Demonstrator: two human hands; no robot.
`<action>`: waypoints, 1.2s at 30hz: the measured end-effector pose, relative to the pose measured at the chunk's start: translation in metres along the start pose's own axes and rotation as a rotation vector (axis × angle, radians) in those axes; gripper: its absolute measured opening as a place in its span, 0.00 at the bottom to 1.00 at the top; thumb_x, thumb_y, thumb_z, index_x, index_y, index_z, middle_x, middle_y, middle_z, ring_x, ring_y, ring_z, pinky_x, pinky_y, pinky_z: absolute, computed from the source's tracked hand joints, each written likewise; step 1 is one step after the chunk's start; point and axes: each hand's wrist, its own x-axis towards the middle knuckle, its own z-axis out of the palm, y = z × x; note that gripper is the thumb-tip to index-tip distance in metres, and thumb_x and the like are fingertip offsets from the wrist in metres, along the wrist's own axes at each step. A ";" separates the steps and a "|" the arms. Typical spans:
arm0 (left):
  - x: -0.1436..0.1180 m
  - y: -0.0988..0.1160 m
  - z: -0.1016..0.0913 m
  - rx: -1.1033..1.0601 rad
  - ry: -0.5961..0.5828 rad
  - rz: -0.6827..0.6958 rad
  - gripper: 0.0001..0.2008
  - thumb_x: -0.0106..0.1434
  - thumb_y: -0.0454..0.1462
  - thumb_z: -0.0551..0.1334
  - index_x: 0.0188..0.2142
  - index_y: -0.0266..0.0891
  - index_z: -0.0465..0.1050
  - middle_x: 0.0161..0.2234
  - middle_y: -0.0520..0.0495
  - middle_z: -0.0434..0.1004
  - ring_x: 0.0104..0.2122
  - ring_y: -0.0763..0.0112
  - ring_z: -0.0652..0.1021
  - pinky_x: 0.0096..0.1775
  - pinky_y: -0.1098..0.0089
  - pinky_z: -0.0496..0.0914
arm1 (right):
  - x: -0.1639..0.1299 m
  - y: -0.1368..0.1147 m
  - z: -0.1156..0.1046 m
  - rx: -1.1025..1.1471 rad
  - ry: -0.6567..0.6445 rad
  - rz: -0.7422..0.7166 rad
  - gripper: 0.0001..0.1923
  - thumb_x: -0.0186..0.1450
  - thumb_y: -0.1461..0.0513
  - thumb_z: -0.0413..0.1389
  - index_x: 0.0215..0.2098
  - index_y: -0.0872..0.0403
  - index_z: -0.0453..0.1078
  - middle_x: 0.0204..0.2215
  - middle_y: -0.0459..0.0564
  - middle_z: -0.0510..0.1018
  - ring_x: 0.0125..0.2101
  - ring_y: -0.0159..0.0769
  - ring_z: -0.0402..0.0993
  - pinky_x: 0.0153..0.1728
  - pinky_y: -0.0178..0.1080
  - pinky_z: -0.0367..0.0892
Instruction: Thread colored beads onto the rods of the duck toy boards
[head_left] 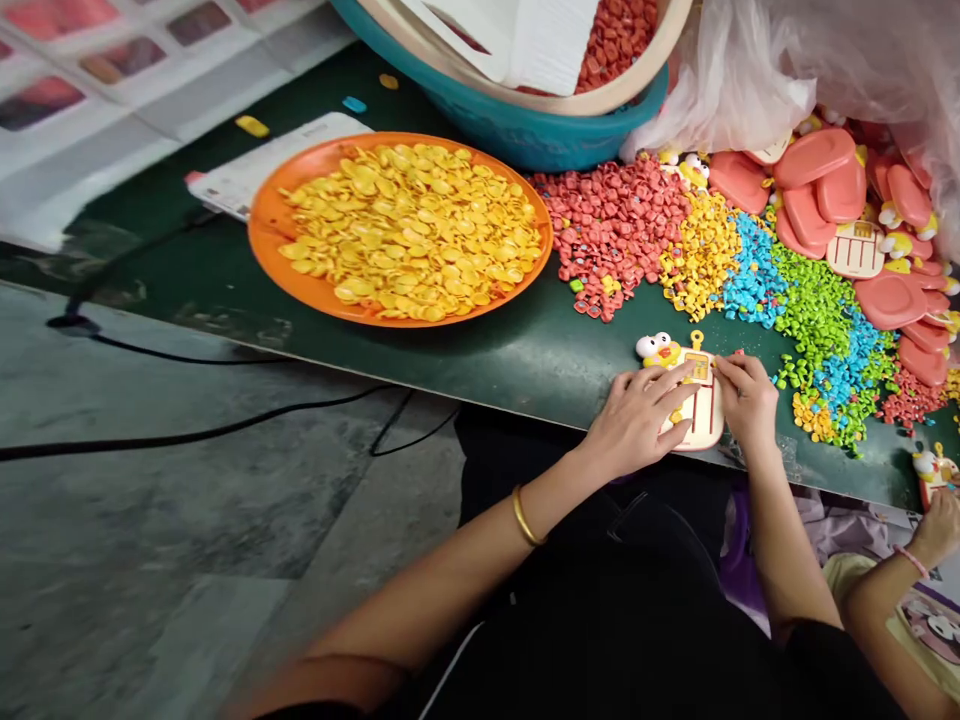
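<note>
A cream toy board with slots, a yellow loop on top and a white-eyed duck head lies at the table's front edge. My left hand holds it from the left, its fingers across the face and its thumb low down. At the board's upper right, my right hand is closed in a pinch; what sits between its fingertips is too small to make out. Beyond my hands lie heaps of small red pieces, yellow pieces, blue pieces and green pieces.
An orange tray of flat yellow pieces stands left on the green table. Behind it is a teal basin. Pink toy bodies pile up at right. A co-worker's hand holds a similar toy. Black cables hang left.
</note>
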 end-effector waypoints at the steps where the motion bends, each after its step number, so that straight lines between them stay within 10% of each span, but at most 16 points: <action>1: 0.000 0.000 0.000 0.005 -0.011 0.018 0.24 0.69 0.42 0.57 0.64 0.47 0.64 0.64 0.45 0.66 0.59 0.54 0.67 0.54 0.53 0.61 | -0.007 0.001 -0.001 -0.008 -0.012 -0.007 0.14 0.71 0.61 0.51 0.44 0.49 0.79 0.39 0.53 0.77 0.40 0.40 0.73 0.44 0.45 0.72; 12: 0.000 -0.005 0.003 -0.037 0.113 0.000 0.20 0.63 0.47 0.62 0.49 0.37 0.73 0.49 0.38 0.76 0.52 0.52 0.72 0.52 0.55 0.63 | -0.029 -0.019 0.002 0.134 -0.147 -0.048 0.15 0.70 0.65 0.50 0.45 0.47 0.78 0.41 0.51 0.79 0.44 0.38 0.75 0.47 0.42 0.73; 17: 0.001 -0.008 0.000 -0.020 0.034 0.015 0.25 0.65 0.48 0.60 0.59 0.43 0.68 0.55 0.40 0.72 0.55 0.51 0.69 0.53 0.53 0.62 | 0.011 0.004 0.011 0.022 0.015 0.278 0.11 0.66 0.60 0.55 0.43 0.54 0.79 0.39 0.55 0.79 0.38 0.41 0.76 0.43 0.44 0.72; 21: 0.003 -0.009 -0.004 0.003 -0.038 0.064 0.23 0.67 0.45 0.58 0.61 0.50 0.68 0.61 0.45 0.70 0.57 0.51 0.68 0.53 0.52 0.61 | 0.038 0.018 0.012 0.029 -0.090 0.346 0.12 0.65 0.58 0.56 0.41 0.54 0.79 0.36 0.53 0.78 0.34 0.39 0.74 0.42 0.42 0.70; 27: 0.003 -0.011 0.000 -0.031 0.061 0.056 0.22 0.66 0.46 0.59 0.58 0.47 0.72 0.56 0.42 0.74 0.56 0.52 0.71 0.55 0.53 0.62 | -0.002 0.040 -0.024 -0.245 0.065 0.413 0.12 0.66 0.58 0.55 0.38 0.55 0.79 0.36 0.57 0.75 0.38 0.45 0.71 0.43 0.46 0.67; 36: 0.008 0.005 0.001 -0.018 0.049 -0.058 0.21 0.62 0.46 0.63 0.51 0.38 0.71 0.53 0.39 0.73 0.55 0.51 0.71 0.52 0.53 0.62 | -0.005 0.004 0.008 0.035 0.102 0.125 0.11 0.69 0.59 0.54 0.41 0.49 0.79 0.38 0.53 0.79 0.41 0.40 0.75 0.44 0.43 0.72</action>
